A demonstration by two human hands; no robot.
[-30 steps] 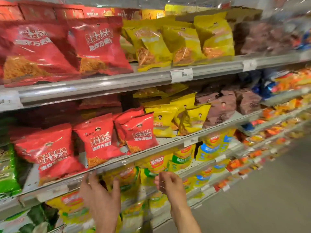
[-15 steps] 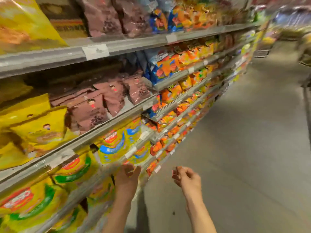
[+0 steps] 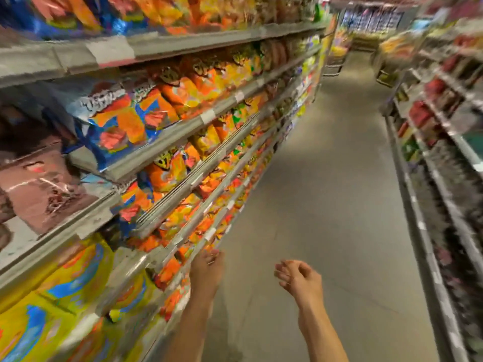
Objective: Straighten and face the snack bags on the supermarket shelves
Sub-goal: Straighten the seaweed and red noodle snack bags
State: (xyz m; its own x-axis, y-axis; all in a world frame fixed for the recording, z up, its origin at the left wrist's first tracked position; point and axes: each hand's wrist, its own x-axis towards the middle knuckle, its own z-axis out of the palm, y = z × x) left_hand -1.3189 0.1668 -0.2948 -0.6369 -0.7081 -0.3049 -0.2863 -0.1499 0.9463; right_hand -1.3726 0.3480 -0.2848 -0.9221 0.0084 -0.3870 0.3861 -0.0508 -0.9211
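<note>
Head view: your left hand (image 3: 207, 269) reaches toward the orange snack bags (image 3: 167, 273) with blurred, unreadable fingers; your right hand (image 3: 300, 276) hangs loosely curled, empty.

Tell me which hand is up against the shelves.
The left hand: its fingertips reach the orange snack bags at the low shelf edge. The right hand hangs over the aisle floor, holding nothing.

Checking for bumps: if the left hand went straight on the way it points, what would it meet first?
Probably the orange snack bags at the low shelf edge, just beyond the left hand; blur leaves depth unclear.
</note>
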